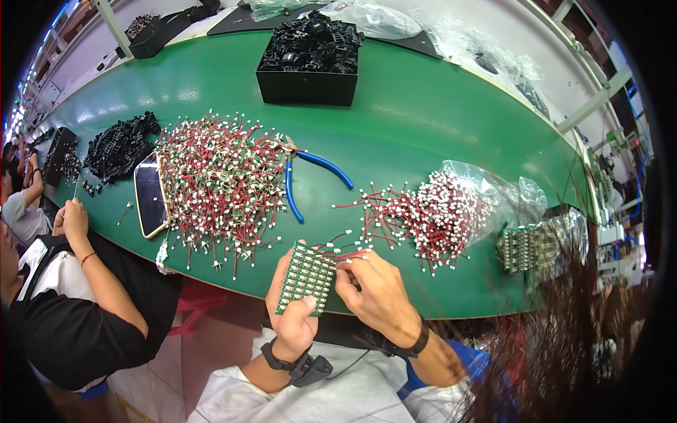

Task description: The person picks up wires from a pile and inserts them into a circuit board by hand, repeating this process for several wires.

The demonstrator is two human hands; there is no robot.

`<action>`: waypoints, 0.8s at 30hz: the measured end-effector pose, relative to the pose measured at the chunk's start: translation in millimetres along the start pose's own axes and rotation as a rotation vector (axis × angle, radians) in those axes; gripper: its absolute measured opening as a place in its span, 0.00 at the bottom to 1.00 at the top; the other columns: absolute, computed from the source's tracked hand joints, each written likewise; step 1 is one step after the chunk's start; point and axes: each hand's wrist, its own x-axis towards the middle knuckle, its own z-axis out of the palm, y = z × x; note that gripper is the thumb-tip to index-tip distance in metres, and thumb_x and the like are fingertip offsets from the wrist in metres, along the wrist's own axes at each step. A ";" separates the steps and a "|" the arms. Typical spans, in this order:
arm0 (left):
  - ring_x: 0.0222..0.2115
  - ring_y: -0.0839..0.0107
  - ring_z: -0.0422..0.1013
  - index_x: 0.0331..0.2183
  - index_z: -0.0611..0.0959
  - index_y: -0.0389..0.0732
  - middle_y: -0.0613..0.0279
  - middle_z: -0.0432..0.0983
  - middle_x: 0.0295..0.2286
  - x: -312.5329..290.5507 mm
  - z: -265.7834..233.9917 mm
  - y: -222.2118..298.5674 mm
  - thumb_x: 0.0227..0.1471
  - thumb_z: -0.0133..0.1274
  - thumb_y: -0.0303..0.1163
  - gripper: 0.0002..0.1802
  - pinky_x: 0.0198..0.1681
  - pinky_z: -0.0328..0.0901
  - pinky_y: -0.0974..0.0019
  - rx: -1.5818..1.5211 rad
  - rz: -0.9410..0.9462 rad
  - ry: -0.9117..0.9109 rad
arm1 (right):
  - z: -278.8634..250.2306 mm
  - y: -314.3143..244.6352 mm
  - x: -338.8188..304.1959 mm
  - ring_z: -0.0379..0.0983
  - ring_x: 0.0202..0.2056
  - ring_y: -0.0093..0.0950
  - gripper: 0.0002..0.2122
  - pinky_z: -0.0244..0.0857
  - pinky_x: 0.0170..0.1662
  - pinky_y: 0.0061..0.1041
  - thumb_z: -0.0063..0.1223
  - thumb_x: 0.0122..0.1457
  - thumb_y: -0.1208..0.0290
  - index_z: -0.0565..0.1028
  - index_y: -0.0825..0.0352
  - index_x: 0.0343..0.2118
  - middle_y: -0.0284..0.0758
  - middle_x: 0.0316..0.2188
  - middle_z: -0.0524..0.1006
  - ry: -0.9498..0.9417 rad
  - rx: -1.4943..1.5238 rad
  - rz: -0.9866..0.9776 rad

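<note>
Green bench top (pixel 409 134) bows across the view; take the circuit-board panel (pixel 308 278) as the clock's centre. At nine o'clock sits a co-worker (pixel 74 331) in a dark top. Towards ten o'clock lie a pile of black parts (pixel 121 149) and, nearer, a phone (pixel 149 194) with a pale yellow rim, touching a broad heap of red-wired pieces (pixel 222 180). The left hand (pixel 293 327) holds the panel tilted, thumb closed on its face, fingers mostly hidden behind. At twelve o'clock are blue-handled pliers (pixel 289 185), handles spread, and farther off a filled black box (pixel 308 86). At three o'clock the right hand (pixel 381 292) has thumb and forefinger pinched together on red wires (pixel 345 254) by the panel's upper right corner. Towards two o'clock spill white connectors (pixel 448 211), partly inside a clear bag (pixel 525 197); near three, more green panels (pixel 520 248).
</note>
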 end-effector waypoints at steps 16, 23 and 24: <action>0.52 0.63 0.69 0.60 0.64 0.22 0.48 0.67 0.54 1.0 -1.4 -1.0 0.36 0.46 0.26 0.45 0.58 0.63 0.63 0.059 0.013 0.007 | -5.3 0.5 -1.8 0.74 0.29 0.34 0.10 0.70 0.32 0.31 0.61 0.50 0.83 0.75 0.71 0.36 0.37 0.28 0.74 -0.069 -0.311 -0.225; 0.54 0.61 0.68 0.60 0.64 0.22 0.47 0.66 0.55 0.8 -0.5 0.6 0.36 0.45 0.26 0.45 0.60 0.62 0.62 0.066 0.017 -0.023 | -1.6 5.3 -4.2 0.74 0.29 0.35 0.09 0.71 0.33 0.32 0.61 0.49 0.83 0.75 0.70 0.34 0.37 0.28 0.74 -0.067 -0.223 -0.190; 0.54 0.61 0.68 0.60 0.64 0.22 0.46 0.66 0.55 0.4 -0.2 0.6 0.36 0.45 0.26 0.45 0.60 0.62 0.61 0.075 0.020 -0.029 | -0.5 6.0 -5.2 0.74 0.29 0.35 0.09 0.71 0.33 0.32 0.61 0.49 0.83 0.75 0.70 0.34 0.37 0.28 0.74 -0.068 -0.223 -0.190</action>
